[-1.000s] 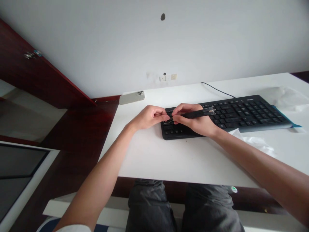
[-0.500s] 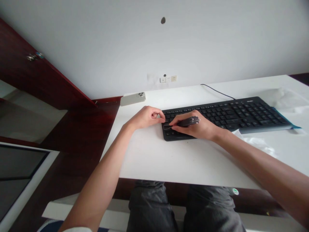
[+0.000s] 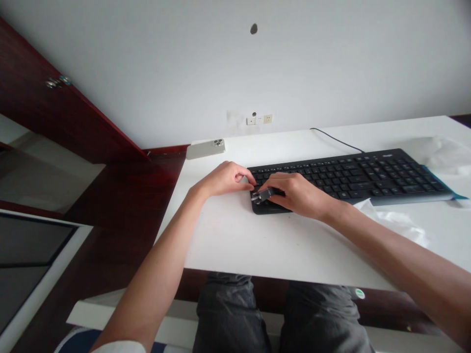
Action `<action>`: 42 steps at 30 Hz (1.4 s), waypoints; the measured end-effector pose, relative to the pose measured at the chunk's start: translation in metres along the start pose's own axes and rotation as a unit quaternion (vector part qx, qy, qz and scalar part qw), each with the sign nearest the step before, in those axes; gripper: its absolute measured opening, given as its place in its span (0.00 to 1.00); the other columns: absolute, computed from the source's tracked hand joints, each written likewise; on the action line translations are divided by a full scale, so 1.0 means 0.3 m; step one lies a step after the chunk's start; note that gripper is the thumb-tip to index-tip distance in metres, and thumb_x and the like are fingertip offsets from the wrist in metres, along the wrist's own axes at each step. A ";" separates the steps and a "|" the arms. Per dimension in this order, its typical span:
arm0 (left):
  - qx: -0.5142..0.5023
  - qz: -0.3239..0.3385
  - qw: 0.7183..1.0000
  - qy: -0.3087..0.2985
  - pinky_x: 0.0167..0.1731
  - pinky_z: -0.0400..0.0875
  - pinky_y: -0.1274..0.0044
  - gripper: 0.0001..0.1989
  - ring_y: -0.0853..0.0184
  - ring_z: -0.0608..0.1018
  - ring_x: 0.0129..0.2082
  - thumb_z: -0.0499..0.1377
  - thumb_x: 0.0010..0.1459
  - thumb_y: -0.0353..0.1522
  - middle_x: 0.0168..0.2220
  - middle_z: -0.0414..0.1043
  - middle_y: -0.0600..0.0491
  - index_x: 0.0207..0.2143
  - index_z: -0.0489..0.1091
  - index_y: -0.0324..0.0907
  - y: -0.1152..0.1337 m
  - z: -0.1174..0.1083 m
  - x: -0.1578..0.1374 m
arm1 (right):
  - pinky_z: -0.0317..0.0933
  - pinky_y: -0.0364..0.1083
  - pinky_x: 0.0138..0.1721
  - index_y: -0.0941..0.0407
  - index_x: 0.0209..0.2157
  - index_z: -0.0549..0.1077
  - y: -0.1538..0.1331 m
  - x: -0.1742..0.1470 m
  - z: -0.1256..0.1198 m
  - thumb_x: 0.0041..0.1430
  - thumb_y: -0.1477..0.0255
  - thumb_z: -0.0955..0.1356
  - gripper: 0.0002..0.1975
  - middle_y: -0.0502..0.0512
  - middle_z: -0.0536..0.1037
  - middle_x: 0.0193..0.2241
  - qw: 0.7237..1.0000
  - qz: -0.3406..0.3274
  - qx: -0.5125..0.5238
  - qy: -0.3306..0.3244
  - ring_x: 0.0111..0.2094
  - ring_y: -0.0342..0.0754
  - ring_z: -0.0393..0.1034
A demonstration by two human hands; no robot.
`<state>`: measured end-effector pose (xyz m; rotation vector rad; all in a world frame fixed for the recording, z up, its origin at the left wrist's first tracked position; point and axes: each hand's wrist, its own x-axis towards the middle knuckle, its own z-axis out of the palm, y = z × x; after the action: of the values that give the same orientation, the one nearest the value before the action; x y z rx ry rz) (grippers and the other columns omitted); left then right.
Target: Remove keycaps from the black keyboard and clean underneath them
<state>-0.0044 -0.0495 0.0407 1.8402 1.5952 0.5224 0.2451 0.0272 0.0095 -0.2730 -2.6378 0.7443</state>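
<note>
A black keyboard (image 3: 353, 171) lies on the white table. My right hand (image 3: 301, 193) is closed around a keycap puller (image 3: 262, 196), dark with silver metal prongs, over the keyboard's left end. Its prongs point left, above the keys near the front left corner. At the keyboard's left edge, my left hand (image 3: 228, 177) has thumb and index finger curled close together at the keys. Whatever lies between those fingertips is too small to make out. The keys under both hands are partly hidden.
A phone (image 3: 206, 149) lies face down at the table's back left corner. Crumpled white tissue (image 3: 399, 225) sits in front of the keyboard, with clear plastic wrapping (image 3: 447, 154) at the right. A black cable (image 3: 336, 138) runs behind the keyboard.
My right hand has turned the keycap puller around: its silver prongs pointed right before and now point left at the keys. My left hand has stayed at the keyboard's left edge.
</note>
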 end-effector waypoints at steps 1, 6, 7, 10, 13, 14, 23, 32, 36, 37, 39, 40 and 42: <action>0.002 0.000 1.000 -0.003 0.26 0.46 0.73 0.10 0.73 0.53 0.22 0.68 0.56 0.39 0.21 0.51 0.61 0.38 0.85 0.45 0.000 0.000 0.000 | 0.68 0.50 0.42 0.55 0.46 0.82 -0.001 0.000 -0.002 0.68 0.76 0.69 0.10 0.59 0.83 0.39 1.000 0.004 -0.004 -0.003 0.40 0.54 0.78; 0.012 0.002 1.000 -0.013 0.26 0.47 0.73 0.11 0.73 0.54 0.22 0.67 0.55 0.38 0.21 0.52 0.61 0.39 0.85 0.45 -0.004 0.004 0.003 | 0.66 0.49 0.40 0.55 0.43 0.82 -0.001 0.002 -0.007 0.69 0.72 0.69 0.07 0.59 0.83 0.38 1.000 0.015 -0.006 -0.012 0.38 0.54 0.77; 0.013 0.003 1.000 -0.014 0.26 0.47 0.73 0.11 0.73 0.54 0.22 0.67 0.55 0.37 0.21 0.52 0.61 0.39 0.85 0.44 -0.004 0.005 0.003 | 0.66 0.49 0.39 0.55 0.42 0.81 -0.001 0.002 -0.007 0.70 0.71 0.69 0.07 0.59 0.83 0.38 1.000 0.017 -0.006 -0.014 0.37 0.53 0.77; 0.021 0.001 1.000 -0.020 0.26 0.46 0.73 0.11 0.73 0.54 0.22 0.65 0.54 0.35 0.21 0.51 0.61 0.39 0.85 0.45 -0.002 0.005 0.003 | 0.64 0.48 0.38 0.56 0.39 0.80 -0.002 0.003 -0.007 0.70 0.70 0.69 0.07 0.59 0.82 0.36 0.999 0.029 -0.011 -0.022 0.36 0.53 0.76; 0.033 -0.001 0.999 -0.021 0.26 0.45 0.73 0.12 0.72 0.53 0.21 0.63 0.54 0.33 0.20 0.48 0.61 0.38 0.85 0.46 -0.001 0.007 0.002 | 0.62 0.48 0.36 0.56 0.37 0.79 -0.001 0.001 -0.006 0.70 0.70 0.69 0.07 0.58 0.82 0.35 0.998 0.042 -0.020 -0.029 0.35 0.52 0.75; 0.037 -0.001 0.999 -0.019 0.26 0.44 0.73 0.12 0.72 0.53 0.21 0.62 0.53 0.32 0.20 0.48 0.61 0.38 0.85 0.46 -0.001 0.008 0.002 | 0.61 0.48 0.36 0.56 0.36 0.79 -0.001 0.001 -0.005 0.70 0.70 0.69 0.08 0.58 0.81 0.35 0.998 0.045 -0.024 -0.029 0.34 0.52 0.75; 0.025 0.014 0.999 -0.019 0.27 0.48 0.74 0.08 0.72 0.56 0.23 0.63 0.53 0.33 0.22 0.55 0.60 0.35 0.81 0.44 -0.006 0.014 0.001 | 0.60 0.48 0.36 0.55 0.36 0.77 -0.006 0.003 -0.008 0.71 0.66 0.68 0.10 0.57 0.78 0.32 0.998 0.052 -0.037 -0.028 0.33 0.52 0.72; 0.039 0.023 0.999 -0.027 0.25 0.46 0.73 0.09 0.72 0.55 0.21 0.60 0.50 0.29 0.20 0.51 0.61 0.33 0.80 0.45 0.018 0.009 -0.007 | 0.61 0.48 0.35 0.54 0.36 0.80 -0.003 0.003 -0.018 0.68 0.68 0.70 0.07 0.56 0.77 0.30 0.999 0.042 -0.025 -0.021 0.34 0.52 0.72; 0.033 0.024 0.998 -0.037 0.25 0.46 0.73 0.07 0.72 0.56 0.21 0.62 0.50 0.30 0.21 0.51 0.61 0.33 0.79 0.45 0.022 0.009 -0.007 | 0.61 0.47 0.36 0.54 0.35 0.80 -0.004 0.007 -0.011 0.66 0.70 0.72 0.05 0.55 0.77 0.29 0.998 0.049 -0.023 -0.018 0.33 0.51 0.72; 0.029 0.024 0.998 -0.040 0.25 0.46 0.73 0.07 0.72 0.56 0.22 0.63 0.50 0.31 0.21 0.51 0.61 0.33 0.79 0.45 0.022 0.010 -0.008 | 0.60 0.47 0.36 0.54 0.35 0.80 -0.004 0.007 -0.009 0.65 0.71 0.72 0.04 0.54 0.77 0.29 0.998 0.051 -0.026 -0.016 0.33 0.51 0.71; 0.021 0.023 0.998 -0.047 0.25 0.46 0.73 0.07 0.72 0.56 0.22 0.63 0.50 0.31 0.21 0.51 0.61 0.33 0.80 0.44 0.023 0.012 -0.008 | 0.60 0.46 0.36 0.54 0.35 0.81 -0.006 0.007 -0.004 0.65 0.71 0.72 0.04 0.54 0.77 0.29 0.998 0.057 -0.031 -0.011 0.34 0.51 0.71; 0.020 0.022 0.998 -0.049 0.25 0.46 0.74 0.06 0.72 0.56 0.22 0.64 0.50 0.30 0.21 0.52 0.61 0.33 0.80 0.44 0.024 0.013 -0.009 | 0.60 0.46 0.36 0.54 0.35 0.81 -0.007 0.006 -0.002 0.64 0.72 0.72 0.03 0.54 0.77 0.29 0.998 0.061 -0.031 -0.009 0.34 0.51 0.71; 0.018 0.019 0.998 -0.052 0.26 0.46 0.74 0.05 0.72 0.56 0.22 0.67 0.51 0.32 0.21 0.52 0.61 0.33 0.80 0.44 0.027 0.018 -0.008 | 0.60 0.46 0.36 0.54 0.36 0.81 -0.007 0.006 0.001 0.63 0.72 0.73 0.02 0.54 0.77 0.29 0.997 0.069 -0.026 -0.005 0.35 0.51 0.71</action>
<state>0.0045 -0.0534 0.0427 1.8962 1.5134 0.4099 0.2432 0.0258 0.0109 -0.4722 -2.6714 0.7218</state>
